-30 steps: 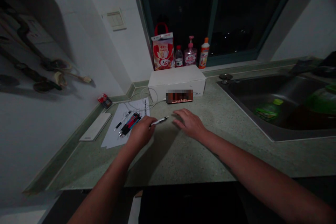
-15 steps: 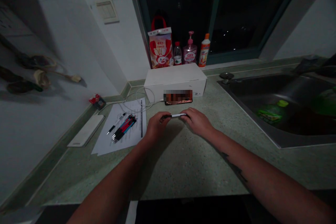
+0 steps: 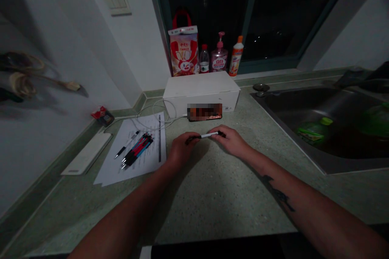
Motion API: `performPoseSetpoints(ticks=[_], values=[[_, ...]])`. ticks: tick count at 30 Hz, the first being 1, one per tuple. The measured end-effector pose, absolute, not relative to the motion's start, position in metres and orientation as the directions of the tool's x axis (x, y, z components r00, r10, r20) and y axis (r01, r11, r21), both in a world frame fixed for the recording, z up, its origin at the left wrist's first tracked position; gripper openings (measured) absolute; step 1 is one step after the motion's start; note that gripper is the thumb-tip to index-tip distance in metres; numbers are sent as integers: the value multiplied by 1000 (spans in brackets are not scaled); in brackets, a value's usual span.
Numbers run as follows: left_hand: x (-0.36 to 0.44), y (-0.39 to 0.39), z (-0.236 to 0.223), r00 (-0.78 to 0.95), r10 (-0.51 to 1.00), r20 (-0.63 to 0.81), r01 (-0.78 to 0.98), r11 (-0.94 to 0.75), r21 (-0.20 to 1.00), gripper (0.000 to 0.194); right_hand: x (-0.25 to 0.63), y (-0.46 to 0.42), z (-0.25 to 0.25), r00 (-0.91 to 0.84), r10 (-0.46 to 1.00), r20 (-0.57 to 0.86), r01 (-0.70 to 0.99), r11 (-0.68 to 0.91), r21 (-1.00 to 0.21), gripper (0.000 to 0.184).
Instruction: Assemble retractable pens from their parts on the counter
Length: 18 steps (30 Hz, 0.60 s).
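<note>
A speckled green stone countertop (image 3: 219,198) stretches between a stainless-steel sink (image 3: 304,107) and a white printed paper sheet (image 3: 142,166) bearing a bundle of red, blue and black pens (image 3: 136,151), with a white rectangular cardboard box (image 3: 200,89) at the back. Over the counter, just before a flat phone (image 3: 205,112) lying against that box, the left hand (image 3: 180,149) and right hand (image 3: 229,141) close their fingers around opposite ends of a slim white-and-black pen (image 3: 208,134).
</note>
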<state>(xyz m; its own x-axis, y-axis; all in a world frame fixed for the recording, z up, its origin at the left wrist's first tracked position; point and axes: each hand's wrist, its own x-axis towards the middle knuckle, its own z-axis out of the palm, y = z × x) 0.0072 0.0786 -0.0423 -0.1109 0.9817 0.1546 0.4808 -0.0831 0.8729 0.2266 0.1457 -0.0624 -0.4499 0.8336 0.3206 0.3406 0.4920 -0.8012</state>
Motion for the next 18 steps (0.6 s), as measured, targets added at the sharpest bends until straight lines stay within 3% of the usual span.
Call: performPoseSetpoints(ticks=[7,11,14,18], values=[[8,76,-42,-88,976,201,521,-126,844,15,223,143,-65,-438,869,231,314,388,-867,24],[6,75,-40,19,966,258,693,-199,693,16,223,142,-59,-411,904,119,290,254,-923,32],[5,73,-38,126,955,268,779,-263,569,17,222,140,-53,-402,915,27,187,112,-976,39],[7,68,-36,171,948,268,783,-296,546,20,217,133,-46,-361,929,-82,2,-87,-996,47]])
